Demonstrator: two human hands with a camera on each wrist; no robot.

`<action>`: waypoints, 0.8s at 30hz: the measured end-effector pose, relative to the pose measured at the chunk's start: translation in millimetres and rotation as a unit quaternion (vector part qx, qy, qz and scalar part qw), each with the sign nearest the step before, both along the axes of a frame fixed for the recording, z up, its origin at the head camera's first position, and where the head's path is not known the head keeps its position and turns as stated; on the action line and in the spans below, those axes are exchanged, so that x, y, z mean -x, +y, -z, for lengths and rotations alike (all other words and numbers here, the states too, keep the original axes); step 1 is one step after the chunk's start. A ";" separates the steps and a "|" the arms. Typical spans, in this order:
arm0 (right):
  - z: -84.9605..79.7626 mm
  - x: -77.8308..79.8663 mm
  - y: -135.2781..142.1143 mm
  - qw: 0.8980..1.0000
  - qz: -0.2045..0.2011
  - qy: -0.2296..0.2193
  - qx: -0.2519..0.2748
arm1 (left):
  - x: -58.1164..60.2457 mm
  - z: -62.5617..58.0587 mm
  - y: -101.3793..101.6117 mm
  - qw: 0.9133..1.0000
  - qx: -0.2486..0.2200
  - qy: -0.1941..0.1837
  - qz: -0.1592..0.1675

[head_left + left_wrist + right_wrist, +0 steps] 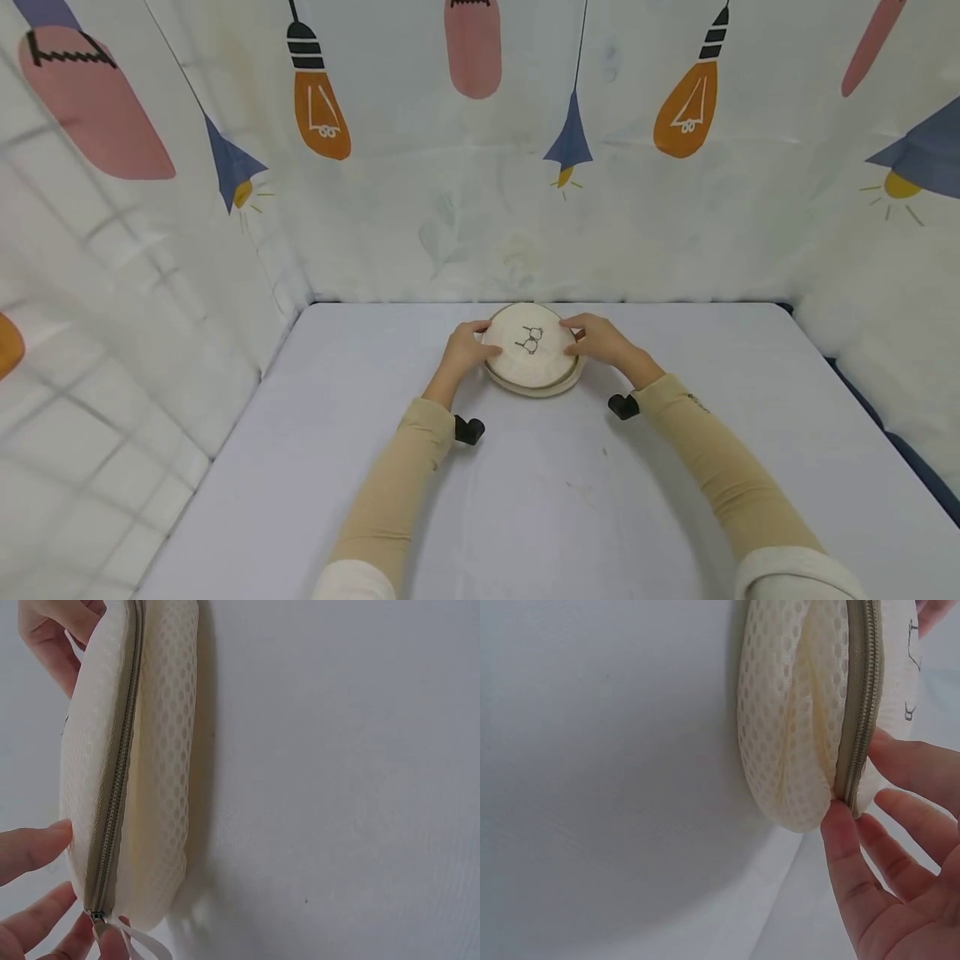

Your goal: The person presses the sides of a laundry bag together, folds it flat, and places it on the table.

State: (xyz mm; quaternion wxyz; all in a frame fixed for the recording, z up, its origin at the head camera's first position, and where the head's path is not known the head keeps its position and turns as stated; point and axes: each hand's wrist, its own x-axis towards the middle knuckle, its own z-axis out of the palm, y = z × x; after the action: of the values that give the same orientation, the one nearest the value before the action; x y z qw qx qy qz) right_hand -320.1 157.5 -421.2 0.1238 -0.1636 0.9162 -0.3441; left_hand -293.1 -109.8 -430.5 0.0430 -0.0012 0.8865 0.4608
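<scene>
The left hand (465, 343) has its fingers on the left edge of a round cream mesh laundry bag (517, 367), gripping it, with fingertips beside the metal zipper slider (97, 924) and a pale ribbon loop (154, 946) near them. The bag lies at the far edge of the white bench (517, 500), about midway across, with its line-drawn print (531, 340) facing up. From the slider, the zipper (116, 799) runs along the near side; the teeth look meshed over the stretch that shows, so closing it seems done there, though the far side is hidden. Below the tape the soft mesh wall (776, 720) sags into folds; whether anything lies inside cannot be told. At the right edge, the fingers of the right hand (600, 337) pinch the rim by the zipper's other end. Judging by this, little seems left beyond settling the bag and letting go; neither hand is clear of it yet.
</scene>
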 end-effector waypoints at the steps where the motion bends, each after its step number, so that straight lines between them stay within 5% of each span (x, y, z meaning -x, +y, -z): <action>1: 0.1 -0.7 0.1 1.000 -0.003 0.003 -0.001 | 0.2 0.6 0.2 1.000 -0.002 -0.003 -0.003; 24: 8.9 0.0 -2.9 1.000 0.005 -0.011 -0.014 | 1.3 8.6 1.7 0.999 0.022 -0.018 -0.015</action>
State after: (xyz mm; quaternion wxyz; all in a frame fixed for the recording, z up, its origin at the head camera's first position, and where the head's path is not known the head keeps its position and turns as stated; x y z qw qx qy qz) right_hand -320.1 154.6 -430.1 0.1341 -0.1532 0.9205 -0.3335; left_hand -294.4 -108.1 -439.0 0.0521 -0.0235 0.8953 0.4418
